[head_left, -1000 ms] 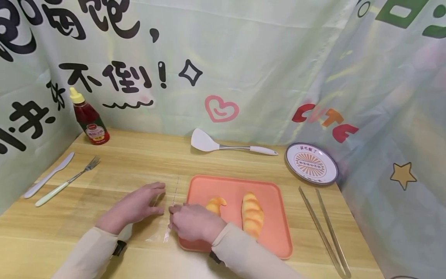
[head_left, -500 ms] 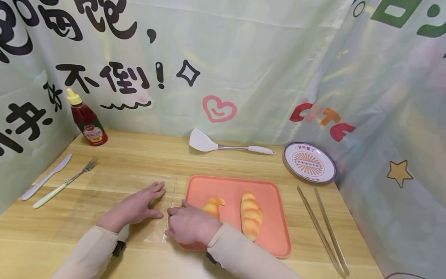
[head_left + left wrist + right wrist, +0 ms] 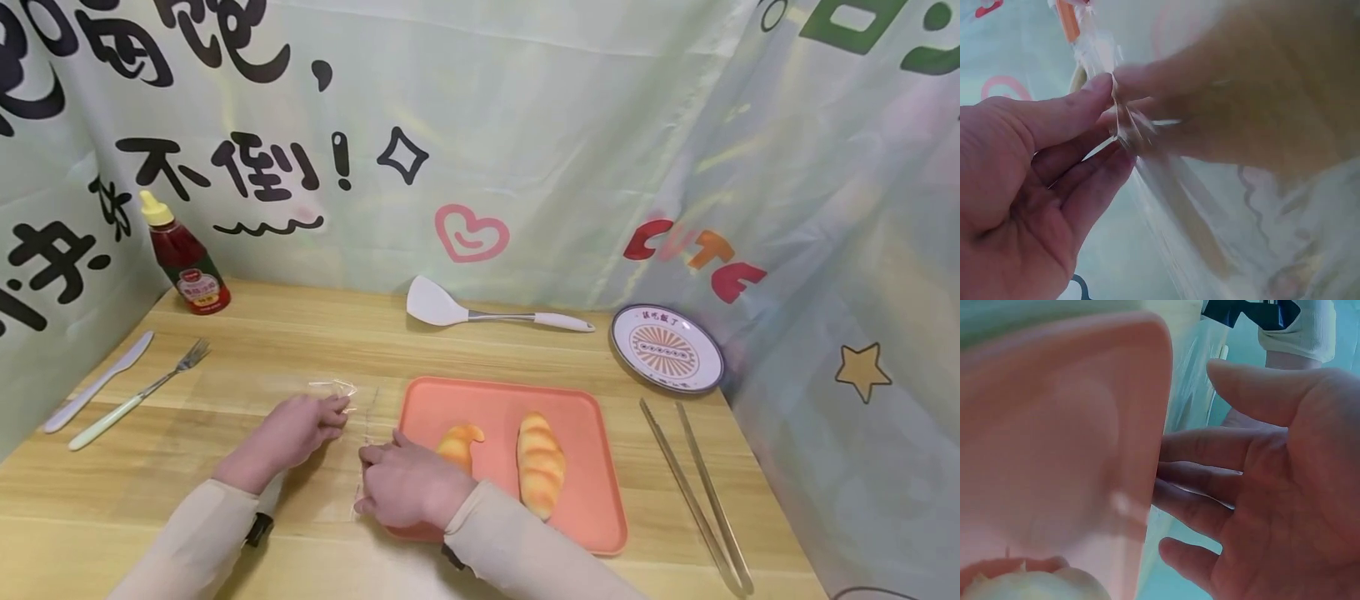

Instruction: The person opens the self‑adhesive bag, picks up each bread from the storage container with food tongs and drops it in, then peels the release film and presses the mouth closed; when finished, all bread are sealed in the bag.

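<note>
Head view: the clear bag (image 3: 352, 450) lies on the table (image 3: 300, 350) just left of the tray (image 3: 570, 467), its long axis running near to far. The left hand (image 3: 288, 433) pinches its far corner; the right hand (image 3: 405, 483) presses its edge with relaxed fingers. The backdrop reads "CUTE".

Left wrist view: thumb and fingers (image 3: 1094, 94) pinch the film.

Right wrist view: straight fingers (image 3: 1200, 481) touch the tray's rim.

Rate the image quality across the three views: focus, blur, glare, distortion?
Head view: sharp and evenly lit, wide-angle bend at the edges, soft sheen on the backdrop. Left wrist view: the left hand is in focus where it pinches the clear plastic bag, the background smeared. Right wrist view: the orange tray is blurred, too close; the right hand is clearer.
</note>
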The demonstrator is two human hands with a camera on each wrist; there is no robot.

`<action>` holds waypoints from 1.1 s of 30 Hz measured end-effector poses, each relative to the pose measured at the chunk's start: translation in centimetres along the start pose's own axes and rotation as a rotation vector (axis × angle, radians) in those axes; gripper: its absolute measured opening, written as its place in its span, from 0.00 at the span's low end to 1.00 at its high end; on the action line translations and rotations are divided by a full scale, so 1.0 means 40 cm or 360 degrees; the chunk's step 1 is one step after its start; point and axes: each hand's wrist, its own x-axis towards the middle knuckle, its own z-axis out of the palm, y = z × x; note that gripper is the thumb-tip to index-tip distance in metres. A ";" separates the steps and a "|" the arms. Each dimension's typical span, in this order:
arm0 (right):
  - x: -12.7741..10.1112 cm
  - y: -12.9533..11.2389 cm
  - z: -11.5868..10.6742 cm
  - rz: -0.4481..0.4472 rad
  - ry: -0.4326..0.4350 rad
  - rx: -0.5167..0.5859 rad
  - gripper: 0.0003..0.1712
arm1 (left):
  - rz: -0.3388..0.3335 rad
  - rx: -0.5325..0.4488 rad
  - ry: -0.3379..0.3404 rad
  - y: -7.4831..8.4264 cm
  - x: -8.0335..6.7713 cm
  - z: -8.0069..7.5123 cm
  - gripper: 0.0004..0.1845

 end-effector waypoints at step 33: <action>0.000 -0.006 -0.006 -0.0045 -0.0065 -0.0086 0.20 | -0.0036 0.0022 -0.0074 -0.021 0.002 -0.011 0.12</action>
